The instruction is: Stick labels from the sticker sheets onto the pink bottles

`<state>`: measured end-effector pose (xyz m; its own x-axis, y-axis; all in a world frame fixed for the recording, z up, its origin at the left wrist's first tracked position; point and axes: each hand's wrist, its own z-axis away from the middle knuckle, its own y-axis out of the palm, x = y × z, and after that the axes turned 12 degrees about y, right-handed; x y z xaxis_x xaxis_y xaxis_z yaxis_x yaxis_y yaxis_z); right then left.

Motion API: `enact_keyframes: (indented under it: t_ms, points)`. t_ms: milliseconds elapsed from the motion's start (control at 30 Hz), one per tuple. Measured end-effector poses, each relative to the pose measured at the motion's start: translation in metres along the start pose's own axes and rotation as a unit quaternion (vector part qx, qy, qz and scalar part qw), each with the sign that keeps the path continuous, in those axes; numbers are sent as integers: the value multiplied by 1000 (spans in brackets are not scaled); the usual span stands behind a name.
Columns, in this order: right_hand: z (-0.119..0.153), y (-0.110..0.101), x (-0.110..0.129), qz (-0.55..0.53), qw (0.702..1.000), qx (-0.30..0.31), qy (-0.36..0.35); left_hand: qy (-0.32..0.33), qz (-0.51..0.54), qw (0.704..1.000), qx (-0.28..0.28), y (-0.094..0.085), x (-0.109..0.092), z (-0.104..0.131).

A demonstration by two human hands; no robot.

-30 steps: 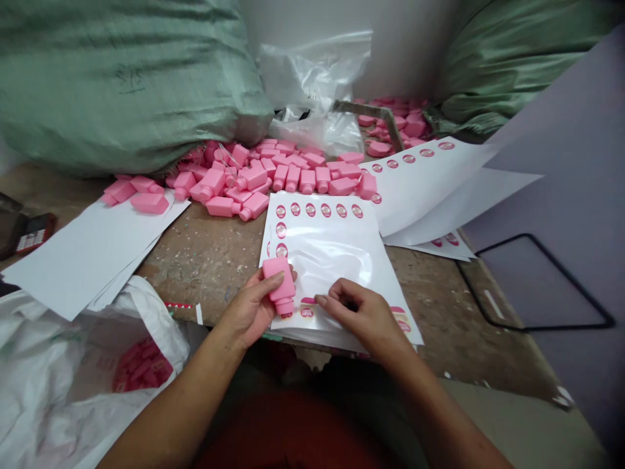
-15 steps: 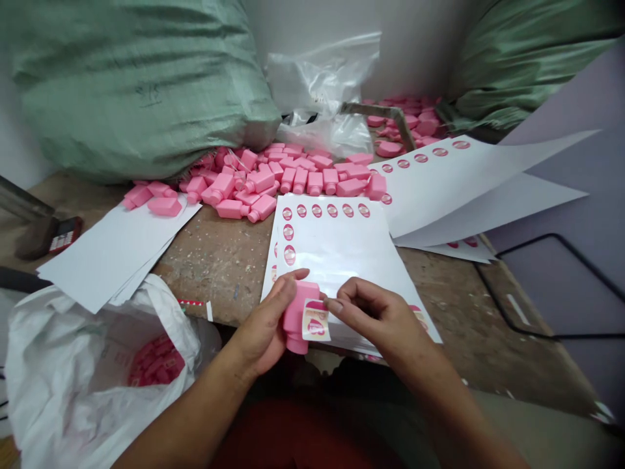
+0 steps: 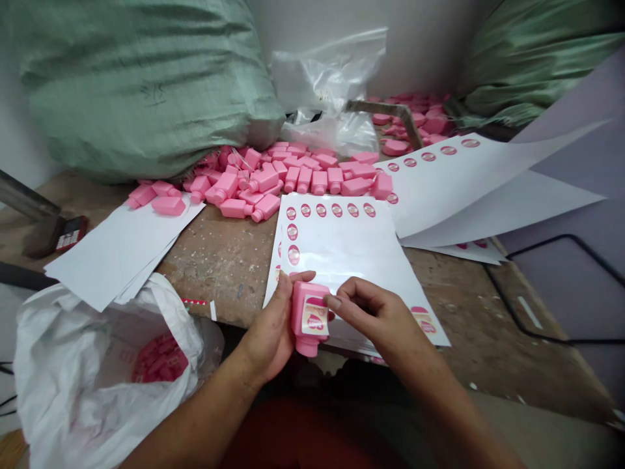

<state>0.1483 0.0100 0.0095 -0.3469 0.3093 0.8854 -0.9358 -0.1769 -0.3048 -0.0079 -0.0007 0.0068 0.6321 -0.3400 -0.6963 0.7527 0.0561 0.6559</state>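
My left hand holds a pink bottle with its neck pointing down toward me. A label with a printed design lies against the bottle's face. The thumb and forefinger of my right hand pinch at the label's upper right corner. Behind the bottle lies a stack of white sticker sheets, with round pink stickers along the top and left edges and a larger label near the lower right corner.
Many pink bottles are heaped behind the sheets, before a green sack. White paper lies at left, above an open white bag holding pink bottles. Curling sheets and a black metal frame are at right.
The label, which stuck out past the bottle's right side, now lies on its face. The bottle has turned its broad face toward the camera, and my left hand has shifted slightly right.
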Motion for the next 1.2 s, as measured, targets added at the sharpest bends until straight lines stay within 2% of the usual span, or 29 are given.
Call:
enact_keyframes:
  t_ms: [267, 467, 533, 633, 700, 767, 833, 933, 1000, 1100, 1200]
  points:
    - [-1, 0, -4, 13, 1000, -6, -1, 6, -10, 1000, 7, -5, 4, 0]
    - [5, 4, -2, 73, 995, -62, -16, -8, -54, 998, 34, -4, 5, 4]
    - [7, 3, -4, 119, 988, -94, -36, -12, -56, 998, 38, -3, 5, 5]
    - [8, -2, -9, 189, 960, -193, -76, -31, -60, 997, 48, -3, 3, 7]
    - [9, -7, -11, 181, 950, -241, -82, -44, -66, 995, 54, -2, 1, 8]
    - [10, -8, -10, 124, 965, -217, -79, -54, -68, 995, 57, -2, -1, 10]
    - [11, -5, -7, 79, 981, -155, -82, -65, -66, 993, 66, -1, -1, 11]
    - [10, 3, -5, 60, 989, -92, -98, -67, -72, 991, 88, 0, -1, 13]
    - [5, 7, -7, 29, 989, -96, -104, -63, -79, 991, 90, 0, -1, 14]
    - [1, 8, -12, -15, 982, -158, -107, -74, -79, 991, 81, -1, -2, 15]
    - [3, 9, -11, 41, 971, -189, -141, -70, -92, 990, 77, -4, -3, 16]
